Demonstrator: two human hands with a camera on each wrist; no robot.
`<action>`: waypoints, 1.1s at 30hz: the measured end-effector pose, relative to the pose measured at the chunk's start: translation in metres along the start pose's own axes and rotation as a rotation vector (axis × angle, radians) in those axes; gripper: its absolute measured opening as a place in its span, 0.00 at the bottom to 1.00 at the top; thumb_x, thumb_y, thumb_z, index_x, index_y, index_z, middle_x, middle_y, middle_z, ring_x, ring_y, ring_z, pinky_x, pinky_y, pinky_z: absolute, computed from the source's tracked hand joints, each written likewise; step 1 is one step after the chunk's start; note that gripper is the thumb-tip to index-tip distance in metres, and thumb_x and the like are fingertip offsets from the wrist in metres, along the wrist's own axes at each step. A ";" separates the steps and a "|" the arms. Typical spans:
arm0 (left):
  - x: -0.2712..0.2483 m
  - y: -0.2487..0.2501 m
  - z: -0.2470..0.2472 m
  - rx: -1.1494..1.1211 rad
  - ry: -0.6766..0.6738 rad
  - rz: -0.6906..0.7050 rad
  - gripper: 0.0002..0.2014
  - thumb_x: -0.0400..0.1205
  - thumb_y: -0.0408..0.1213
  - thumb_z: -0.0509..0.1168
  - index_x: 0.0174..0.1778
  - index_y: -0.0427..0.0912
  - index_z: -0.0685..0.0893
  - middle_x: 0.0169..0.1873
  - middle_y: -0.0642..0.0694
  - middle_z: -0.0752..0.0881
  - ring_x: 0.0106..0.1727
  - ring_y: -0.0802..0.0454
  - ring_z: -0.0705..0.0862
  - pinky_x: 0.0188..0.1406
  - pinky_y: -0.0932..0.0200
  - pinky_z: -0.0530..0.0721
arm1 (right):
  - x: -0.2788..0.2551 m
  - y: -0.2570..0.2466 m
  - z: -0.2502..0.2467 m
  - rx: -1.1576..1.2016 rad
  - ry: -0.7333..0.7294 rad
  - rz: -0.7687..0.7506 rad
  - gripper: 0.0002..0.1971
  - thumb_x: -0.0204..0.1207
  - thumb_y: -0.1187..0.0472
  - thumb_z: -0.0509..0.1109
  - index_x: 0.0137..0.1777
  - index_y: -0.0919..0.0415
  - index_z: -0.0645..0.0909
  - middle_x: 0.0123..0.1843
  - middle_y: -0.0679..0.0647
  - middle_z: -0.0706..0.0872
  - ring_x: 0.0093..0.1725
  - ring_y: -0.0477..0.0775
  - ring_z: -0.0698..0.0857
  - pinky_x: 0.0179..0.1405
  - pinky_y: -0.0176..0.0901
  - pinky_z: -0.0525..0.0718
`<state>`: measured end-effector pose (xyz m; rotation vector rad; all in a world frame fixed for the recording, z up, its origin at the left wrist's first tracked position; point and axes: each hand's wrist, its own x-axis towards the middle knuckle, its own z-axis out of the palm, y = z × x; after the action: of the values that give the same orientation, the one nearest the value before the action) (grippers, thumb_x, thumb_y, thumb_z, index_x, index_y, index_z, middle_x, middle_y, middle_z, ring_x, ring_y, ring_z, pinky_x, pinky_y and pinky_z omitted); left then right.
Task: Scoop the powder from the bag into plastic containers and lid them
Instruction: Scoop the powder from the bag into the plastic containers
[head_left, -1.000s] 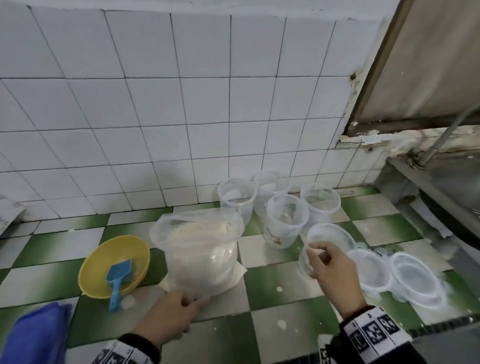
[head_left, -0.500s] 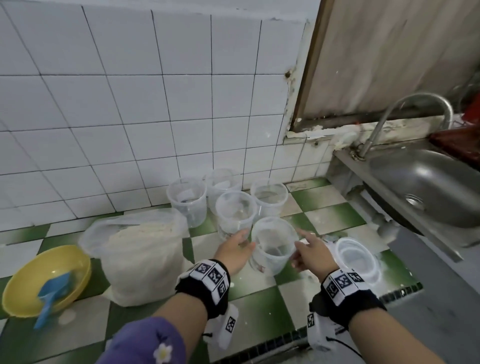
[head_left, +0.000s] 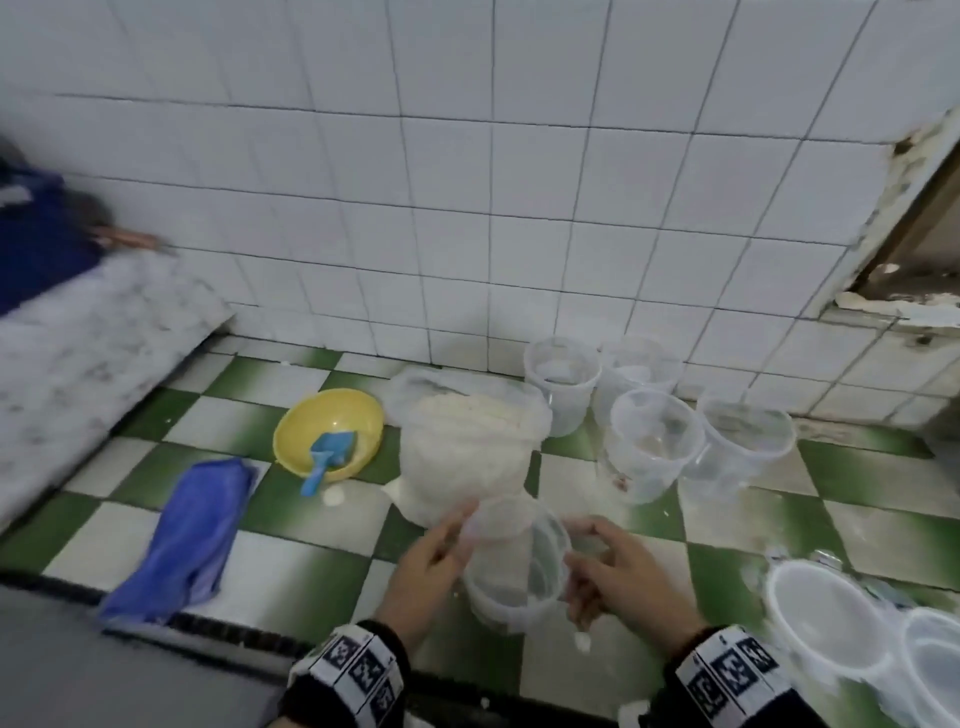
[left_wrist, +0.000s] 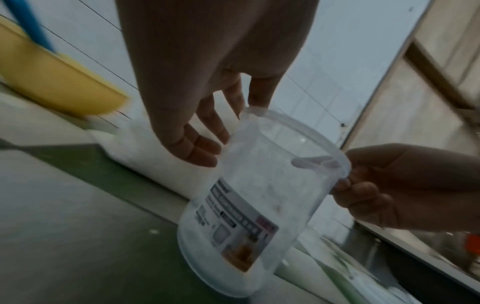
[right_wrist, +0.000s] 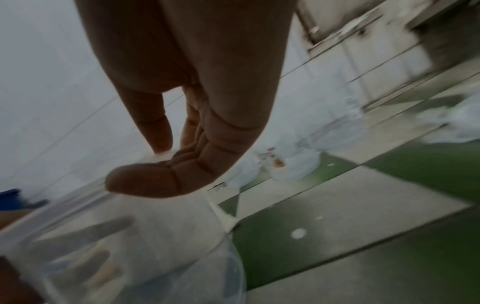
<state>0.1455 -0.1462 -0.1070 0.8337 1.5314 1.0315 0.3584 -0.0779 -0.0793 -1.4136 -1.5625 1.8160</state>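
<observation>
A clear plastic container (head_left: 514, 561) has been brought forward from the cluster of empty containers (head_left: 654, 415) by the wall, where it was being lifted from among them half a second ago, and is now placed on the green-and-white tiled counter (head_left: 311, 525) just in front of the bag of powder (head_left: 467, 447). It is gripped at its right rim by the right hand (head_left: 618, 571), whose thumb and fingers are pinched on the plastic, as the left wrist view shows. The left hand (head_left: 431, 561) is laid against the left wall of the container with its fingers loosely extended; a full grasp is not evident. Only a dusting of white residue is seen inside the container, so no powder appears to have been scooped into it yet. A second ago the bag was being steadied by the left hand; it is now left standing open and untouched. The blue scoop (head_left: 327, 457) is seen lying in the yellow bowl (head_left: 332, 415), left of the bag, and the lids (head_left: 831, 618) are stacked at the right edge. It is judged that a container has been staged for filling and that the scoop must be fetched next.
</observation>
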 end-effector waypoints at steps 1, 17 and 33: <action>-0.004 -0.004 -0.012 -0.028 0.034 0.022 0.19 0.81 0.49 0.65 0.69 0.58 0.80 0.65 0.55 0.84 0.67 0.51 0.81 0.66 0.43 0.82 | 0.006 -0.003 0.011 -0.011 -0.028 -0.001 0.12 0.81 0.69 0.62 0.61 0.58 0.75 0.30 0.66 0.85 0.28 0.63 0.84 0.26 0.49 0.85; 0.019 -0.011 -0.141 -0.079 -0.006 -0.063 0.15 0.82 0.41 0.67 0.63 0.43 0.84 0.57 0.42 0.87 0.55 0.45 0.86 0.49 0.54 0.86 | 0.029 -0.041 0.114 -0.131 0.014 -0.003 0.11 0.81 0.65 0.66 0.60 0.52 0.78 0.32 0.66 0.88 0.30 0.63 0.86 0.32 0.52 0.87; 0.057 0.011 -0.195 -0.382 0.134 -0.348 0.15 0.88 0.38 0.59 0.53 0.28 0.81 0.32 0.40 0.81 0.23 0.56 0.78 0.19 0.67 0.79 | 0.041 -0.090 0.138 -0.573 0.411 -0.291 0.02 0.80 0.49 0.65 0.47 0.42 0.80 0.25 0.47 0.81 0.26 0.40 0.78 0.28 0.32 0.74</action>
<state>-0.0566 -0.1258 -0.1056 0.2265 1.4605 1.0861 0.1956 -0.0895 -0.0326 -1.5538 -2.0037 0.8696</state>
